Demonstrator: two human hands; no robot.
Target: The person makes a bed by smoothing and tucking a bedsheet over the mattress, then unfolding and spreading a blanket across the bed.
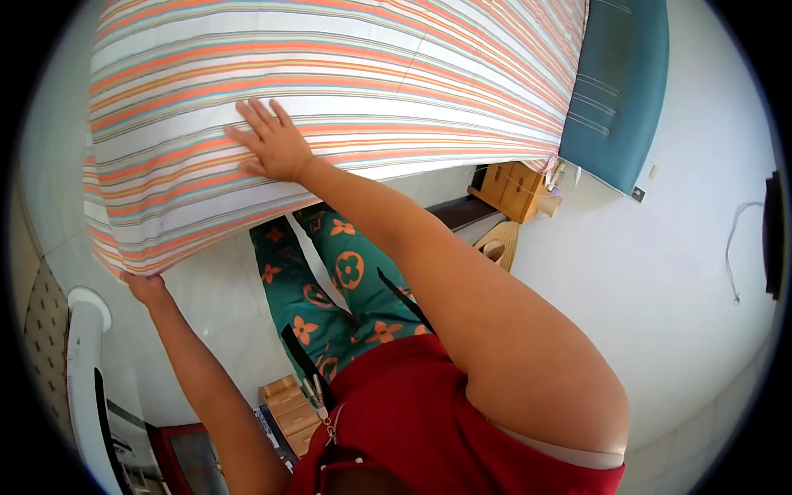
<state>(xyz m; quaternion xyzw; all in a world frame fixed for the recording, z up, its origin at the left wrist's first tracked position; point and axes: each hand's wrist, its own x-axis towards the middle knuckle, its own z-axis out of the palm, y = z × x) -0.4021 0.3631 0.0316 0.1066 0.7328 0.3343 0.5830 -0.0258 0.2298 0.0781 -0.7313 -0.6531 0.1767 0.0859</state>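
A striped bed sheet (pixel 346 91) in white, orange, yellow and grey covers the bed in front of me. My right hand (pixel 276 148) lies on its top surface with the fingers spread. Down at the near left corner, my left hand (pixel 144 286) is closed on the sheet's hanging edge, its fingers partly hidden by the cloth. Shallow wrinkles run through the sheet around that corner. Toward the headboard the stripes lie smoother.
A blue padded headboard (pixel 615 91) stands at the bed's right end. Beside it are a wooden nightstand (pixel 510 188) and a straw hat (pixel 500 244). A white rounded appliance (pixel 85 363) stands at left, near a small wooden drawer unit (pixel 290 412). Tiled floor (pixel 210 305) runs below the bed.
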